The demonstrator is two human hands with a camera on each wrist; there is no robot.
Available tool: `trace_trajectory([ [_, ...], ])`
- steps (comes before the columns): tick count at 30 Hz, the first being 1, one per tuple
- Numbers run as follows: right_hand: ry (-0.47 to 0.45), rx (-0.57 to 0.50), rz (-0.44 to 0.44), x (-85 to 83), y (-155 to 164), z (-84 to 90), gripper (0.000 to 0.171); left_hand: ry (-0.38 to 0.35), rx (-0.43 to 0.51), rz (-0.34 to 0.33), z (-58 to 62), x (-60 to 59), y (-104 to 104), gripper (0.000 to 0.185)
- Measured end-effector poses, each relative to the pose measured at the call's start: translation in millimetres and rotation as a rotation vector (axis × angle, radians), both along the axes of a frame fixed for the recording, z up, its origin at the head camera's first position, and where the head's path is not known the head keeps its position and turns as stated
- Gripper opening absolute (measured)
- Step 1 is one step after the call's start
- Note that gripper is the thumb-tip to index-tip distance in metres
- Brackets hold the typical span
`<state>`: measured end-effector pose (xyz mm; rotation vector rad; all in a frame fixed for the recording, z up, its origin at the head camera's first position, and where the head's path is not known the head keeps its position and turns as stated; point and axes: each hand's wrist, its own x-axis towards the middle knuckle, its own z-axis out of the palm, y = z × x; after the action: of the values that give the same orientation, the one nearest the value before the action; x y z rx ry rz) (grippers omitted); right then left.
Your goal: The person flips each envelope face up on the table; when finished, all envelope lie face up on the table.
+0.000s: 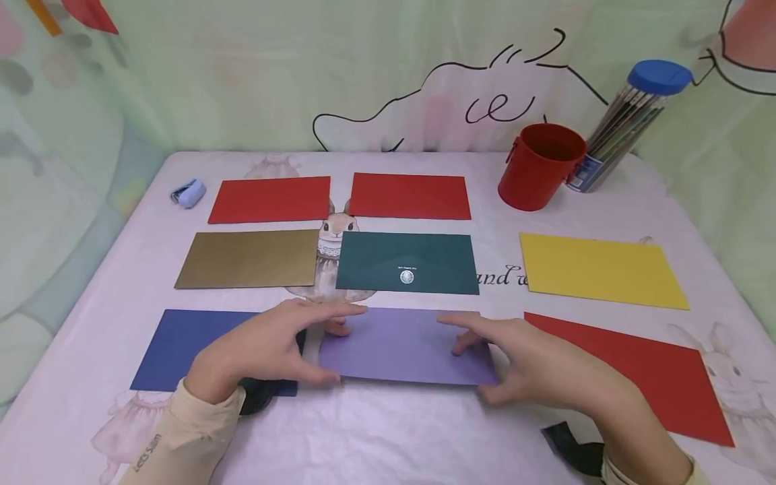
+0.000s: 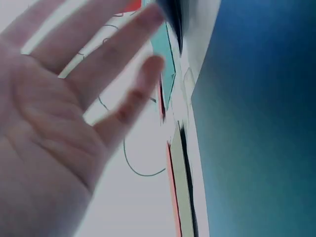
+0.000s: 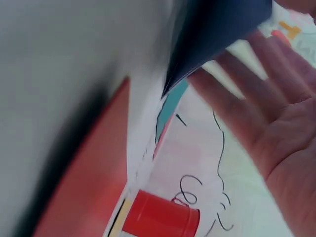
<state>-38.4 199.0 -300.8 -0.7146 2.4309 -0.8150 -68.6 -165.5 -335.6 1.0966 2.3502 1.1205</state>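
Cream sleeve [image 1: 188,431] is seen nearest, at lower left; left hand [image 1: 273,347] is placed at the left end of a purple card [image 1: 406,343], right hand [image 1: 527,357] at its right end; fingers of both hands are spread wide and fairly straight, thumbs set by the near corners; a firm pinch cannot be confirmed; purple card is bracketed at both ends, probably so that it is squared to the green card [image 1: 406,259] just beyond; whether its near edge is raised cannot be told; cards are laid apart in loose rows on printed cloth [image 1: 388,438], presumably so that each colour is left visible; blue card [image 1: 182,347] is partly covered by the left hand and wrist; near red card [image 1: 673,384] is crossed by the right forearm; gold card [image 1: 248,259] and yellow card [image 1: 600,269] are set either side of the green; two far red cards [image 1: 269,200] are placed beyond; red cup [image 1: 527,182], brush tube [image 1: 630,128] and small pale-blue stapler [image 1: 189,194] are parked at the back, where the hands seem unhindered by them.
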Motion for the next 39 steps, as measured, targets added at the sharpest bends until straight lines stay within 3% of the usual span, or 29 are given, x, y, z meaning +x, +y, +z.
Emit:
trace_trajectory([
  [2,0.043,-0.059,-0.030,2.7,3,3.3,0.083,0.049,0.076,0.027,1.4,-0.2,-1,0.076],
  [7,0.311,-0.197,-0.136,3.2,5,4.5,0.075,0.239,0.252,0.079,2.9,-2.0,0,0.067],
  [10,0.401,-0.237,-0.173,1.0,4,3.0,0.073,0.338,0.257,0.081,2.7,-2.9,1,0.069],
  [15,0.409,-0.267,-0.207,-3.3,1,1.1,0.067,0.438,0.233,0.126,2.1,-3.3,2,0.065],
  [24,0.411,-0.321,-0.226,-13.7,-1,-6.8,0.059,0.315,0.239,0.156,-2.2,-5.0,3,0.053],
  [30,0.311,-0.259,-0.308,-13.8,0,-5.7,0.046,0.203,0.174,0.197,-5.9,-5.3,2,0.056],
  [39,0.267,-0.195,-0.347,-16.8,-1,-4.6,0.039,0.114,0.073,0.225,-6.9,-8.2,2,0.055],
])
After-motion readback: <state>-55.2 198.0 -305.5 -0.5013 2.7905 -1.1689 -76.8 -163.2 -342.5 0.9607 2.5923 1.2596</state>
